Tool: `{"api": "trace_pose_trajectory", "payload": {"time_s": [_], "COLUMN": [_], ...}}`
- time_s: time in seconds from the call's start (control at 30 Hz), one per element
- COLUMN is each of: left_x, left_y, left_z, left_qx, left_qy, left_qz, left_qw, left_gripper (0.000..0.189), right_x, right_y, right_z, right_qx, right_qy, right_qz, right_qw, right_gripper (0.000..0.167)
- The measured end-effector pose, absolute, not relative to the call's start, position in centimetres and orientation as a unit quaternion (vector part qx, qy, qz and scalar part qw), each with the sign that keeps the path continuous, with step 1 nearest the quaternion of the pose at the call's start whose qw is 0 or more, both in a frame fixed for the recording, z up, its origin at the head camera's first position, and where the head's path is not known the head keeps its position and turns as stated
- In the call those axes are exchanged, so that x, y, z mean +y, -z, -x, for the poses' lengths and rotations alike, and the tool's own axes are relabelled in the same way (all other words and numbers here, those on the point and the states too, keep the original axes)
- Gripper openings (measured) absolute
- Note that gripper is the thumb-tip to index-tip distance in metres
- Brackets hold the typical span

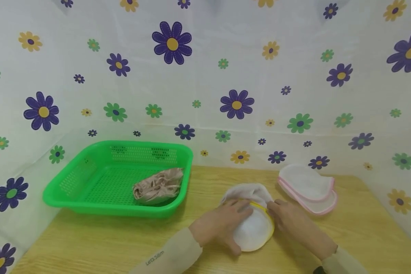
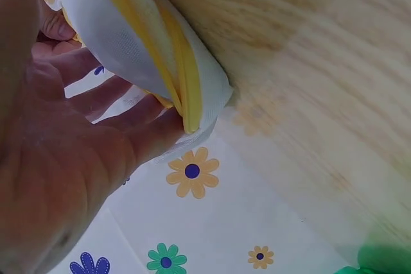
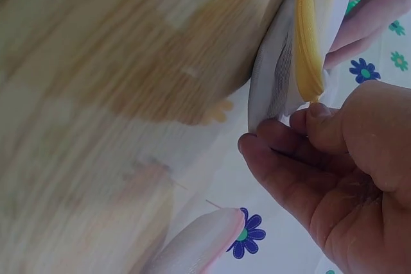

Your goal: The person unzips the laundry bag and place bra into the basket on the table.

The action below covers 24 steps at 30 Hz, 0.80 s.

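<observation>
On the wooden table lies a round white mesh laundry bag point(image 1: 251, 232) with a yellow zipper point(image 2: 138, 24) along its edge. Pale fabric bulges at its far side in the head view. My left hand point(image 1: 222, 222) rests on the bag's left side, its fairly straight fingers touching the zipper band and its thumb spread toward the near edge. At the right side, my right hand point(image 3: 340, 165) pinches the end of the yellow zipper between thumb and index finger; the small pull is mostly hidden by the fingertips.
Two white bags with pink edging point(image 1: 308, 188) lie overlapped at the back right. A green plastic basket point(image 1: 89, 209) stands on the left, holding a rolled brownish-pink cloth point(image 1: 159, 186). A flowered white sheet point(image 1: 205, 80) hangs behind the table.
</observation>
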<state>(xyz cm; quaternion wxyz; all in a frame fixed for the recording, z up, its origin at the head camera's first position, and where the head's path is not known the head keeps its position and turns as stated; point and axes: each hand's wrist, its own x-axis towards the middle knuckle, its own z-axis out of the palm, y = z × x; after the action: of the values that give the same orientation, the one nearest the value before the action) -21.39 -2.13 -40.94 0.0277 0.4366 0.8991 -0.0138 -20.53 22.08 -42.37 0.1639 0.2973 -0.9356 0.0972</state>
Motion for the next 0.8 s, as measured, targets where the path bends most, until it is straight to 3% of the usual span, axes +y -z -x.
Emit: {"api": "trace_pose_trajectory", "payload": {"time_s": [0.43, 0.6, 0.8], "left_x": [-2.3, -2.5, -3.5], "left_y": [41.2, 41.0, 41.6], "left_z": [21.6, 21.6, 22.6], "left_qx": [0.901, 0.899, 0.874], "left_qy": [0.003, -0.017, -0.108], "left_qz": [-0.433, -0.435, -0.467], "left_qw": [0.018, 0.036, 0.078], "left_gripper": [0.108, 0.107, 0.105], "right_x": [22.5, 22.7, 23.5], "right_y": [42.0, 41.8, 41.5], "right_z": [20.7, 20.8, 21.2], "right_qx": [-0.926, -0.922, -0.906], "right_qy": [-0.104, -0.11, -0.151], "right_qz": [-0.329, -0.338, -0.363], "right_qw": [0.155, 0.153, 0.158], "right_gripper": [0.02, 0.02, 0.032]}}
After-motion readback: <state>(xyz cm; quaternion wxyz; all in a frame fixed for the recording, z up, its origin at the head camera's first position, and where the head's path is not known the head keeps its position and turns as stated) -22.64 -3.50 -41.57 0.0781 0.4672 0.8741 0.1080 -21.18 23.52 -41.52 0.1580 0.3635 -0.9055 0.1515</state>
